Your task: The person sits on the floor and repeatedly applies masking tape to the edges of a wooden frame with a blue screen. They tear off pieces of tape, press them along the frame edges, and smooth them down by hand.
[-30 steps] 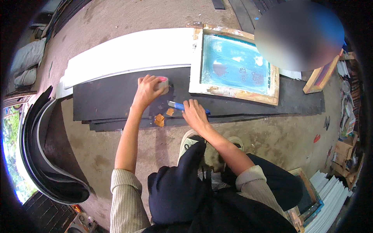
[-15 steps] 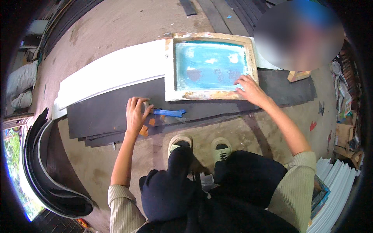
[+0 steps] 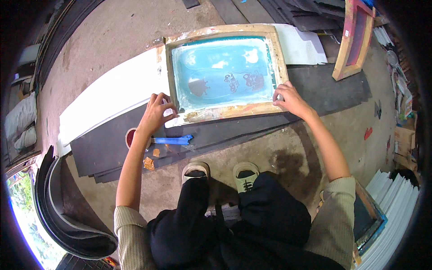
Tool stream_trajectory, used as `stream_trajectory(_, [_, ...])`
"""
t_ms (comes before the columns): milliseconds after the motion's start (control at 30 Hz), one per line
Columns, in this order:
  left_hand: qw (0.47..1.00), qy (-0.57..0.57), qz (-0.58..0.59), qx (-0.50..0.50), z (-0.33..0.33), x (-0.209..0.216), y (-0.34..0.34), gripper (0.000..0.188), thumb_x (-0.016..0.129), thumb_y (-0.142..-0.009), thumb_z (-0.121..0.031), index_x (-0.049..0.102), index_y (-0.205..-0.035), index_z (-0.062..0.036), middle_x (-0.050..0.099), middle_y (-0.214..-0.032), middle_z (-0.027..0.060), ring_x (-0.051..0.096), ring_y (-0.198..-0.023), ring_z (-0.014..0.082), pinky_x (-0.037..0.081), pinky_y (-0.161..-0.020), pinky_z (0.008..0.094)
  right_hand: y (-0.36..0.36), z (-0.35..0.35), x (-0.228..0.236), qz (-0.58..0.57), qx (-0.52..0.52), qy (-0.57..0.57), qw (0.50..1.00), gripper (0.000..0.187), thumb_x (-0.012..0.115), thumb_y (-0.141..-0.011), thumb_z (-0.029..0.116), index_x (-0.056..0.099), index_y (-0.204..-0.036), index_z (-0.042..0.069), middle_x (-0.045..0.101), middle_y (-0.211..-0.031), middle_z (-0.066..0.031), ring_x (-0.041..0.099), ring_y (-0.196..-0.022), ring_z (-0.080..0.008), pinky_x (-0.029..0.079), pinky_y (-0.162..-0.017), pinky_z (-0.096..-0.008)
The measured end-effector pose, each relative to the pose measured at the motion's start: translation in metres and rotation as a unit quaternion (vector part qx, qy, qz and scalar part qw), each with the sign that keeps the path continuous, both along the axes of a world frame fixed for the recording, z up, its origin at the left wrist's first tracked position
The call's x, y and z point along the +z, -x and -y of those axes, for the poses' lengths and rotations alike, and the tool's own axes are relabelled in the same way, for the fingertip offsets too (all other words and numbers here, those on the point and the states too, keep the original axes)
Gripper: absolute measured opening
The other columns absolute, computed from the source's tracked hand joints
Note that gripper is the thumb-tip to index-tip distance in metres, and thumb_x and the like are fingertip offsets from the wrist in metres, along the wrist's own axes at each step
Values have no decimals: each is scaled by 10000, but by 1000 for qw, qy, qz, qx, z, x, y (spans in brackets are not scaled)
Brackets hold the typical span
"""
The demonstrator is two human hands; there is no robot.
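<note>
A wooden-framed printing screen (image 3: 225, 112) with light-blue mesh and dark figures lies across white and dark sheets in front of me. At its near left corner, my left hand (image 3: 157, 112) has its thumb and fingers curled around the wood. My right hand (image 3: 292, 100) grips the near right corner, thumb toward the mesh side. Below my left wrist rests a roll of tape (image 3: 130, 137) with a reddish inner ring, partly hidden by the forearm. A long blue tool (image 3: 173, 140) lies beside it on the dark sheet; its kind is unclear.
White sheets (image 3: 108, 87) extend left beneath the screen, above dark sheets (image 3: 324, 87). Brown scraps (image 3: 148, 163) lie near the front edge. Another wooden frame (image 3: 348, 69) stands at the far right. A bent dark sheet (image 3: 58, 216) is at left; stacked white sheets (image 3: 387, 216) are at right.
My left hand has moved from beside the blue tool up to the screen's left corner. My right hand has closed on the right corner. The blurred area at the upper right is gone.
</note>
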State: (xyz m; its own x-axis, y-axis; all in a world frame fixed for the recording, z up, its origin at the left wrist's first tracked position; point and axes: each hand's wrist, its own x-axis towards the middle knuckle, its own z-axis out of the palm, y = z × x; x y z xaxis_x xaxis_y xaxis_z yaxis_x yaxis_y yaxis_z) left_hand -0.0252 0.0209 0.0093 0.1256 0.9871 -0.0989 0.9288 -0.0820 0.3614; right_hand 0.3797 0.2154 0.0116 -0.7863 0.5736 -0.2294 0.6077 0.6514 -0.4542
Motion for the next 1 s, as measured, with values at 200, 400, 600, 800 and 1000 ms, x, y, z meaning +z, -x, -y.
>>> stream_trajectory(200, [994,-38,82,69,8,-6,-6,216,726,-705,-182,632,-855,-58,510,-998,94,479,-961,291,441,-854,400,-3,14,7,-66,-29,-12,997,155,655,-725,94,543,-801,19,550,-884,-104,452,-990,-284,371,-891,-381])
stream_trajectory(400, [965,-4,238,114,18,10,-7,182,666,-783,-98,542,-856,14,565,-910,116,600,-829,229,508,-739,357,-10,29,20,-138,-96,63,984,133,602,-790,51,506,-867,2,559,-925,-133,529,-957,-287,421,-839,-367])
stream_trajectory(600, [940,44,287,178,28,60,-6,181,673,-787,-85,535,-865,4,616,-779,94,617,-768,161,526,-757,321,-10,40,63,-162,-186,73,966,130,604,-822,63,525,-914,17,580,-843,-87,567,-787,-193,447,-743,-303])
stream_trajectory(800, [934,-3,298,198,39,126,-12,222,689,-765,-79,559,-928,-5,611,-765,80,603,-772,143,511,-797,307,-13,41,117,-224,-242,125,936,173,629,-812,51,558,-970,46,559,-825,10,516,-774,-82,425,-732,-244])
stream_trajectory(1000, [919,-93,317,217,54,155,-9,273,693,-764,-85,600,-1009,-8,663,-773,92,646,-764,159,510,-717,281,-17,47,150,-333,-252,116,901,174,652,-791,42,548,-927,13,570,-875,5,514,-791,-77,418,-732,-237])
